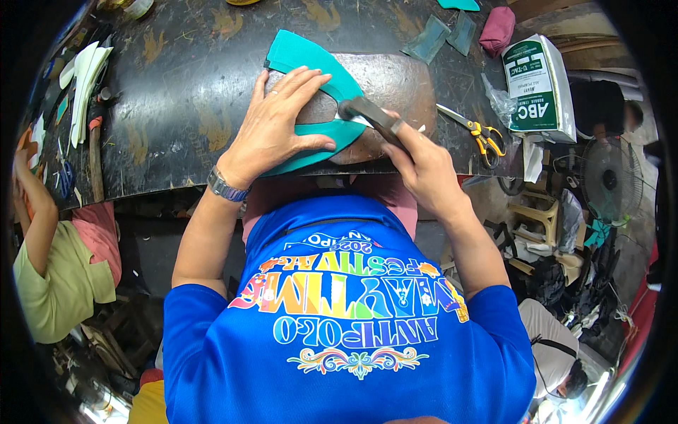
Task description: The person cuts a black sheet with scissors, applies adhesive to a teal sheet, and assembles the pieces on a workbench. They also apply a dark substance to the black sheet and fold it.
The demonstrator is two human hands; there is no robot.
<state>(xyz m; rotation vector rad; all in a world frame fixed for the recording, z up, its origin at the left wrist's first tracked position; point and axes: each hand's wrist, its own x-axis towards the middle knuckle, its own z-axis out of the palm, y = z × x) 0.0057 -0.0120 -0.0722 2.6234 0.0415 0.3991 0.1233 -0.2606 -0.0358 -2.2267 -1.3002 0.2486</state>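
Observation:
A teal U-shaped piece, which looks like a shoe upper [302, 51], lies curved across a worn brown slab [399, 78] on the table. My left hand [286, 116] rests flat on it, fingers stretched out over the far arm and thumb on the near arm. In my right hand [427, 162] is a hammer [374, 119], gripped by its handle. The hammer's head is at the right-hand bend of the teal piece, touching it or just above; I cannot tell which. A bit of white shows beside the head there.
Yellow-handled scissors [486, 141] lie right of the slab. Beyond them stands a white and green container [538, 88], near a pink pouch [497, 30]. Another hammer [96, 148] and white sheets [88, 67] lie at left. A co-worker's arm [37, 212] reaches in at far left.

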